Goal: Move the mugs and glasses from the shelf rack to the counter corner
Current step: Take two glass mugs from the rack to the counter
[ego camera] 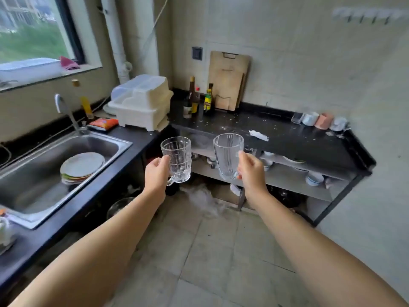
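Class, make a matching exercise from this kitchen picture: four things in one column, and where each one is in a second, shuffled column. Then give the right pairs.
Things
1. Patterned glass mug
2. Ribbed glass mug
3. Stack of plates
4. Pink cup

Places
A. In the sink
B. Held in the right hand
C. On the black counter by the wall, in a row of cups
D. Held in the left hand

Pairs: 1-D, 2-B, 3-A, 4-C
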The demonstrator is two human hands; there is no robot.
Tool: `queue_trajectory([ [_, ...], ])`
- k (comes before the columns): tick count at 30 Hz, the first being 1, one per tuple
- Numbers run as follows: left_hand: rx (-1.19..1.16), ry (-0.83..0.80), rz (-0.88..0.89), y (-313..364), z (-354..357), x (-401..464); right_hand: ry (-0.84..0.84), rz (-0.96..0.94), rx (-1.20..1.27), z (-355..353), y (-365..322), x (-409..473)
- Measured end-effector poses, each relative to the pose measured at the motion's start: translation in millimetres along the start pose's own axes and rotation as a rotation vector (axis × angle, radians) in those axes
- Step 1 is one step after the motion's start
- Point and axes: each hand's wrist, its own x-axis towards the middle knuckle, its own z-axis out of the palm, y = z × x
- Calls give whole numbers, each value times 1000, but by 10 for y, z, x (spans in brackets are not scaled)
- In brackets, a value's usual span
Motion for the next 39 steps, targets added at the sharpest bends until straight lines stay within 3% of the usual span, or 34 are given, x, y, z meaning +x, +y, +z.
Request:
queue_trajectory([
  [9, -49, -209, -84, -206, 1803, 495, 209, 57, 45, -1172, 316, 1043],
  [23, 71, -485, -77, -22, 4045, 2359, 487, 75, 19, -1499, 527, 3307],
  [32, 128, -555, -121, -135, 5290, 3144, 564, 116, -12, -1865, 721, 4570],
  [39, 126, -575, -108, -290, 6462, 3843, 515, 119, -57, -2232, 960, 5929],
])
